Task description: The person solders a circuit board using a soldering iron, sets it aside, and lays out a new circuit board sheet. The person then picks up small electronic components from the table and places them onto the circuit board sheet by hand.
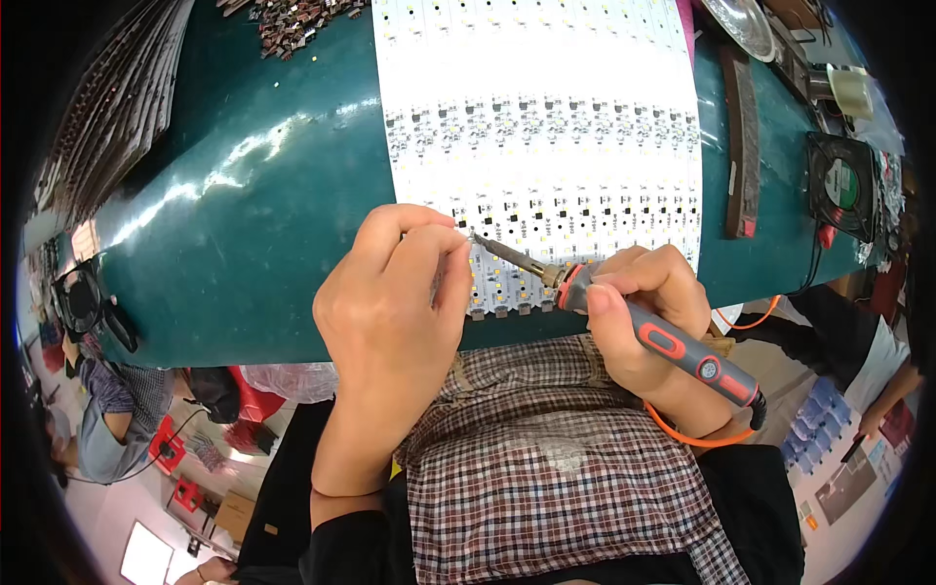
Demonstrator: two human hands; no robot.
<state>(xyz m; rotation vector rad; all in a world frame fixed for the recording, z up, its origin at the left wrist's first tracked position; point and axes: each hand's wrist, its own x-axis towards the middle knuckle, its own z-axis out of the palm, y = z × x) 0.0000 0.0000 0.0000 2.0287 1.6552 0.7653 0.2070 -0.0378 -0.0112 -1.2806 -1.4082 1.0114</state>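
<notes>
A white panel of LED circuit boards (536, 68), with rows of small black and yellow parts, lies on the green table in front of me. My right hand (651, 307) grips the grey and red handle of a soldering iron (697, 359). The iron's tip touches or hovers just over the panel's left side, near its lower rows; which of the two I cannot tell. Close beside that tip, my left hand (395, 288) is closed in a pinch at the panel's left edge. Whatever sits between its fingertips is too small to make out.
Small loose parts (292, 24) are heaped at the far left, near a stack of panels (122, 107). To the panel's right lie a long dark bar (743, 146) and a black fan (840, 183). The iron's orange cord (697, 441) hangs by my right wrist. Other people sit at both sides.
</notes>
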